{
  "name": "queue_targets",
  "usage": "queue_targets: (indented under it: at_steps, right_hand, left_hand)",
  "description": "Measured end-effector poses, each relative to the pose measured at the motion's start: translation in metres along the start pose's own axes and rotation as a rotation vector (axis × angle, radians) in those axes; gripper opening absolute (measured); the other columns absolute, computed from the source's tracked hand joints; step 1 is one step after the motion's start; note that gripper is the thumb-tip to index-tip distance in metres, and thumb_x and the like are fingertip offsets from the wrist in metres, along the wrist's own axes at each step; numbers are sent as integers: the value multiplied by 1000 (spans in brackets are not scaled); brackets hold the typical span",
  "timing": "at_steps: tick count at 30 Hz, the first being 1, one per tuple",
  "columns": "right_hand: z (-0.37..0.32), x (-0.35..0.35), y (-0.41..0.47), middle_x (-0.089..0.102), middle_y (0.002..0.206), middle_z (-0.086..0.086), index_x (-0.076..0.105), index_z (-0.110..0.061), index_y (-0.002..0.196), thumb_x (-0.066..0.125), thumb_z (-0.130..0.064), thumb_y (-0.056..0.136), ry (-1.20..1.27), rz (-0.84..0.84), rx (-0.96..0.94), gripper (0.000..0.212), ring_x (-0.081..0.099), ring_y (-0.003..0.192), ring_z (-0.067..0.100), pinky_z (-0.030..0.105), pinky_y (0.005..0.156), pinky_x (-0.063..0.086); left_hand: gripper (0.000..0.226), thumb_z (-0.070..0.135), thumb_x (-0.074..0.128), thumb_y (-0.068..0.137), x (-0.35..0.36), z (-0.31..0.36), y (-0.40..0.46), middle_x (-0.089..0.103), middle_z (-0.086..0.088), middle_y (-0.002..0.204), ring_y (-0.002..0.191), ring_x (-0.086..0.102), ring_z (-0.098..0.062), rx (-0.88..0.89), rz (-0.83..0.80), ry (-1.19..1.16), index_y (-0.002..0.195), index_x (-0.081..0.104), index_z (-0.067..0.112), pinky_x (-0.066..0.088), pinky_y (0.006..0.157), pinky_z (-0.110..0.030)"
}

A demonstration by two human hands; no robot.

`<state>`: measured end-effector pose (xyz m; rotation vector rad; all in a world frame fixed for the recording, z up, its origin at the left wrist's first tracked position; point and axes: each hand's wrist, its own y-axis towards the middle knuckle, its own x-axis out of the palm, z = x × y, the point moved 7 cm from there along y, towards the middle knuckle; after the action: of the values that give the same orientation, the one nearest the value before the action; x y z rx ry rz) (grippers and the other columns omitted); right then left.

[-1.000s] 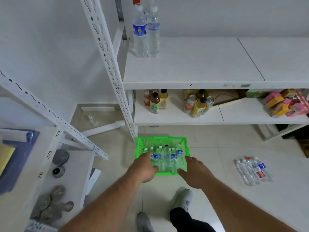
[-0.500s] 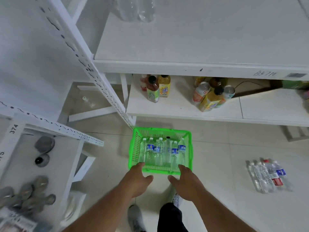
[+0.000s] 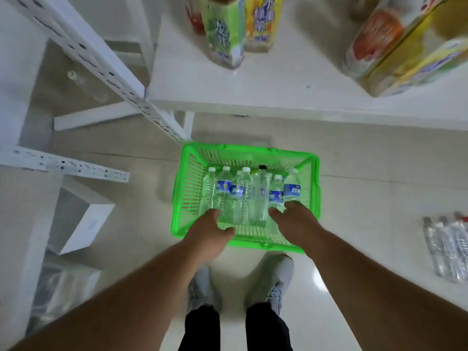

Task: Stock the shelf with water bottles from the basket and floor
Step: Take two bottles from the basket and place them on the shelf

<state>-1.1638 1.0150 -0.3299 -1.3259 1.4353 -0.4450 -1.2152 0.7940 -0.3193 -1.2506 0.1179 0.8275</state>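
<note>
Left hand [image 3: 211, 233] reaches into the green basket [image 3: 188, 184] on the floor, fingers at the bottles' bases; whether that grip has closed cannot be told. Water bottles [image 3: 239, 196] lie packed side by side: full, moderately heavy, smooth, thin-walled; best taken mid-body. Right hand [image 3: 295, 224] likewise reaches in, grip undetermined.

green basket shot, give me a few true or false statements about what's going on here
1. The green basket sits on the floor. True.
2. The basket is empty. False: several water bottles lie in it.
3. Both the left hand and the right hand reach into the basket. True.
4. The loose bottles on the floor lie to the left of the basket. False: they lie to its right.
5. The shelf above the basket holds only water. False: it holds colourful drink bottles.
</note>
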Motion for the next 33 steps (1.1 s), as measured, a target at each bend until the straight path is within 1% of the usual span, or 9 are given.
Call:
queue_targets:
  at_steps: [3,6,10,13,16,25,27,31,33]
  right_hand:
    - [13,26,61,62,112,14,51,-10,136,63,-46,89,59,14,31,61,60,82,24,27,69,43]
    - [23,45,115,60,95,17,54,-5,124,64,-43,89,98,24,42,53,56,81,26,38,70,45]
    - [25,59,172,59,107,16,53,-4,128,59,-40,94,-7,32,4,49,57,86,29,25,64,41]
    - [21,70,205,57,111,14,43,-5,139,57,-38,95,-87,41,-38,56,59,79,21,25,59,42]
    - [18,84,232,55,130,17,31,-7,148,55,-40,96,-103,43,-74,66,64,97,29,31,67,48]
    - [17,96,266,50,130,20,37,-1,139,52,-41,96,-126,198,-48,60,49,89,26,27,66,36]
    - [20,94,269,52,122,18,43,-4,132,56,-45,93,-104,215,-16,58,51,82,23,25,57,37]
    - [21,93,274,59,107,13,53,-4,121,61,-56,87,-123,242,-6,63,58,86,27,28,61,41]
    - [18,97,276,61,94,8,58,-5,118,62,-61,84,-161,236,-22,66,59,79,25,24,56,37]
  left_hand:
    - [71,40,71,83,30,-17,56,58,-10,137,88,59,-13,15,10,17,142,44,13,40,71,-18]
    - [74,42,71,83,59,-30,104,52,-9,144,92,65,-16,11,-4,-24,144,41,14,47,67,-21]
    - [76,45,70,84,91,-44,157,50,-8,146,62,50,6,7,-13,-72,147,37,16,39,47,-15]
    - [77,46,69,85,110,-53,190,47,-6,148,60,45,8,-13,-24,-117,148,34,18,37,50,-15]
    - [79,48,69,84,123,-61,218,49,-6,146,58,43,8,-36,-2,-143,148,34,18,33,48,-14]
    - [87,59,71,78,148,-81,252,48,-8,147,59,45,8,-67,-18,-170,147,35,20,34,40,-10]
    - [88,60,71,77,147,-81,254,51,-8,144,64,52,2,-76,-26,-180,146,36,20,39,46,-13]
    - [89,60,73,75,144,-79,259,54,-8,139,106,61,-19,-81,-53,-203,145,38,17,43,81,-25]
    - [87,61,74,72,141,-78,263,57,-7,136,111,60,-23,-97,-54,-187,140,45,16,43,82,-27]
